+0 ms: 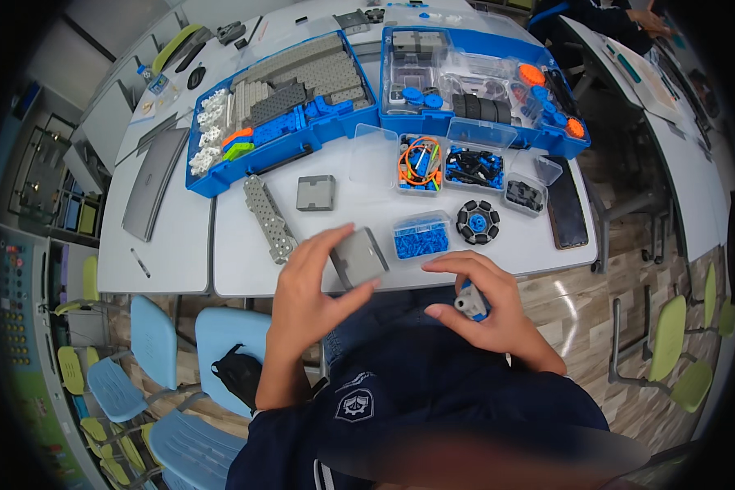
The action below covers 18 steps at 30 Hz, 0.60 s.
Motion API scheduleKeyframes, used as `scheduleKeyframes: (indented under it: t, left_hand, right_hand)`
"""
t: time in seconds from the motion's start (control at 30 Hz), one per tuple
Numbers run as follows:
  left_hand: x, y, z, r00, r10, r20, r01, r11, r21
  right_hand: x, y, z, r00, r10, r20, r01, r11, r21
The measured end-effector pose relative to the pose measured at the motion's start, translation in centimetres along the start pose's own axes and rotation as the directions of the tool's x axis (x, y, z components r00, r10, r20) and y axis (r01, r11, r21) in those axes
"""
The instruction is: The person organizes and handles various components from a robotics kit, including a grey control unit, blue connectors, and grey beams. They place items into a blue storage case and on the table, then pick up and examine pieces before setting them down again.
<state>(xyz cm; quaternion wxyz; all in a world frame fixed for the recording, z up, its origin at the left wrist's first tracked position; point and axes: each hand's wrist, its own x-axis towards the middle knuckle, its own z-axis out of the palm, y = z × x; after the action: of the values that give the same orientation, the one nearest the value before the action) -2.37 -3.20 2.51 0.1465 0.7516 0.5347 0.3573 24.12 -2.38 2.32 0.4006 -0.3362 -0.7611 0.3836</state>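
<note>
My left hand (306,286) is curled around a grey square block-shaped case (361,260) at the table's front edge, thumb and fingertips at opposite corners. My right hand (494,306) grips a small grey and blue part (470,303) with a round hole at its end; most of it is hidden in the palm. Between the hands, farther back, sits a clear box of blue pins (421,237). Beside that lies a black omni wheel (478,222) with a blue centre. A second grey case (315,193) and a perforated grey beam assembly (269,219) lie beyond my left hand.
Two blue trays of building parts, one with grey plates (367,117), one with wheels (581,145), stand at the back. Small open boxes (419,189) line their front. A phone (567,214) lies right, a laptop (157,184) left. Chairs (153,339) stand below; a co-worker's hand (649,23) shows far right.
</note>
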Motion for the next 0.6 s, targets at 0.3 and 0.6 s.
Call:
scheduleKeyframes:
  t: [0.3,0.6]
  left_hand:
    - [1.8,-2.3,2.7,0.987,-0.145,-0.075,0.163,0.898,0.409]
    - [2.4,-0.7,3.7,0.977,0.012,-0.214,0.099,0.860,0.500]
  right_hand:
    - [-0.6,1.8,-1.9,0.991,0.132,0.038,-0.134,0.989,0.062]
    - [1.0,1.9,-5.0,0.974,0.220,0.059,-0.227,0.962,0.155]
